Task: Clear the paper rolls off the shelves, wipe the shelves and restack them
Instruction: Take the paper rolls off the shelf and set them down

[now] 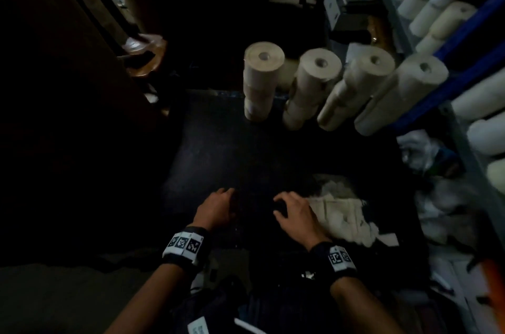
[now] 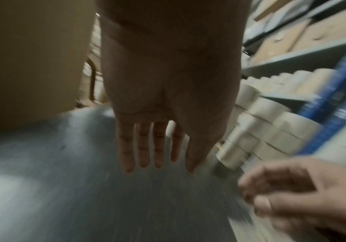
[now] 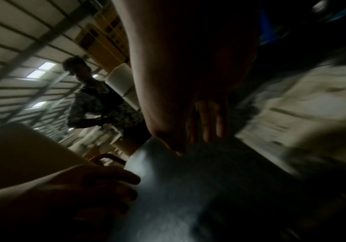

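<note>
Several stacks of beige paper rolls (image 1: 311, 87) stand in a row at the far edge of a dark flat surface (image 1: 259, 156); they show again in the left wrist view (image 2: 261, 131). More rolls (image 1: 437, 5) lie on the blue-framed shelves to the right. My left hand (image 1: 218, 208) hovers low over the near part of the surface, its fingers (image 2: 157, 147) straight and holding nothing. My right hand (image 1: 295, 213) is beside it, fingers loosely spread and empty. A crumpled pale cloth (image 1: 341, 216) lies right against its right side; whether they touch I cannot tell.
A tall brown board (image 1: 54, 87) closes off the left, with a dark-framed chair (image 1: 142, 57) behind it. A dark boxy device (image 1: 347, 0) sits beyond the rolls. Crumpled plastic (image 1: 420, 150) lies under the shelves. Another person (image 3: 97, 104) stands farther off.
</note>
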